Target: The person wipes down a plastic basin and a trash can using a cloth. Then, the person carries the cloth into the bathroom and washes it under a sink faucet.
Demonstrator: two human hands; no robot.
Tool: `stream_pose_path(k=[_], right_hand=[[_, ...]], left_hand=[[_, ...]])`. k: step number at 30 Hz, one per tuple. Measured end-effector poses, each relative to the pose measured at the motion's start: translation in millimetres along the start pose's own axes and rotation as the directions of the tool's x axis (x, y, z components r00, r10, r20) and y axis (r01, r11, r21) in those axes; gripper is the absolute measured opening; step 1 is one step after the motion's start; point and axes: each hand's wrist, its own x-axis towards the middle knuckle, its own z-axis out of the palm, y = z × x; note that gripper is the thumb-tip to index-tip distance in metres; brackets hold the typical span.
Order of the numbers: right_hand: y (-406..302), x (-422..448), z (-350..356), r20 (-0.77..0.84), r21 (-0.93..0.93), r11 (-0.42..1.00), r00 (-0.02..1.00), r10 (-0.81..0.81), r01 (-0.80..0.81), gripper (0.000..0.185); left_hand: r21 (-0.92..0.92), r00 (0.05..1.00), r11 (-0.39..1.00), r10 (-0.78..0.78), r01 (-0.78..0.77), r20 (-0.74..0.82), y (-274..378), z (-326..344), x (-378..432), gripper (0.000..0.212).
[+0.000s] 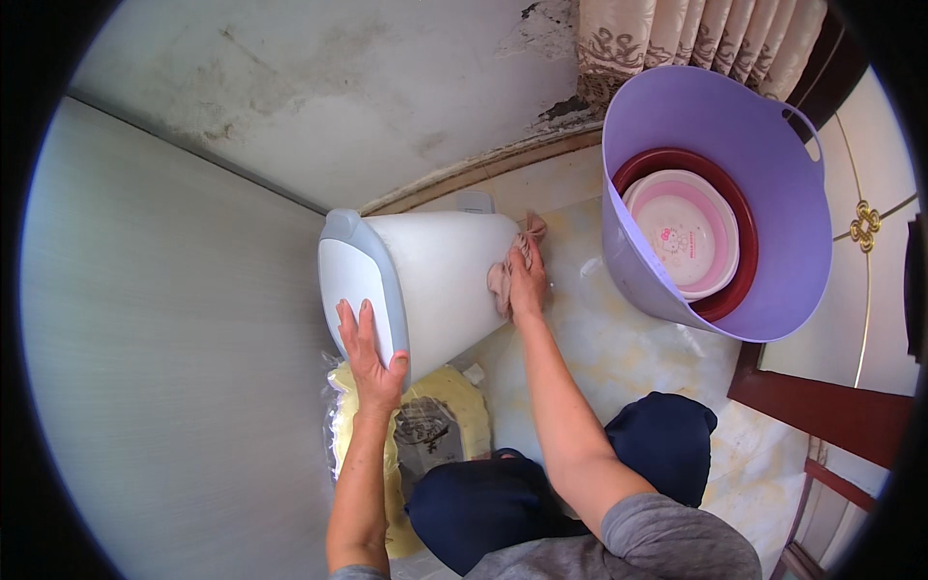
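A white plastic bin (449, 275) with a blue-grey rim and a white lid (355, 275) lies tilted on its side against the floor by the wall. My left hand (371, 359) rests on the lid and rim with its fingers spread. At the bin's base, my right hand (527, 283) grips a crumpled pinkish-brown cloth (505, 279) and presses it to the bottom edge. Part of the cloth sticks out beyond the fingers and looks blurred.
A purple tub (783, 210) at the right holds a dark red basin (747, 254) and a pink-and-white basin (718, 232). Below the bin lies a yellow item in clear plastic (464, 399). A grey panel (181, 326) stands left; a stained wall (362, 94) is behind, a curtain (652, 43) upper right.
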Motion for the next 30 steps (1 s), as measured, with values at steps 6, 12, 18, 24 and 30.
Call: stream_pose_path(k=[6, 12, 18, 24, 30], right_hand=[[-64.1, -68.7, 53.9, 0.302, -0.036, 0.858, 0.824, -0.479, 0.512, 0.039], [-55.5, -116.1, 55.0, 0.366, 0.032, 0.714, 0.656, -0.66, 0.7, 0.043], [-30.5, -143.0, 48.6, 0.395, -0.035, 0.62, 0.58, -0.712, 0.784, 0.045], [-14.5, -135.3, 52.1, 0.534, -0.029, 0.516, 0.45, -0.716, 0.856, 0.042], [-11.0, -25.5, 35.7, 0.235, -0.355, 0.699, 0.783, -0.576, 0.62, 0.041]], left_hand=[[0.083, 0.999, 0.996, 0.028, -0.03, 0.019, -1.6, 2.1, -1.1, 0.075], [-0.056, 0.99, 0.998, -0.043, 0.036, -0.134, -5.0, 7.8, -10.6, 0.07], [-0.093, 0.958, 0.969, -0.241, 0.229, -0.155, 5.6, -14.4, 25.3, 0.071], [-0.01, 0.918, 0.94, -0.336, 0.341, -0.211, 6.9, -9.9, 60.3, 0.066], [-0.239, 0.847, 0.856, -0.502, 0.457, -0.176, -7.3, -5.8, 31.7, 0.068]])
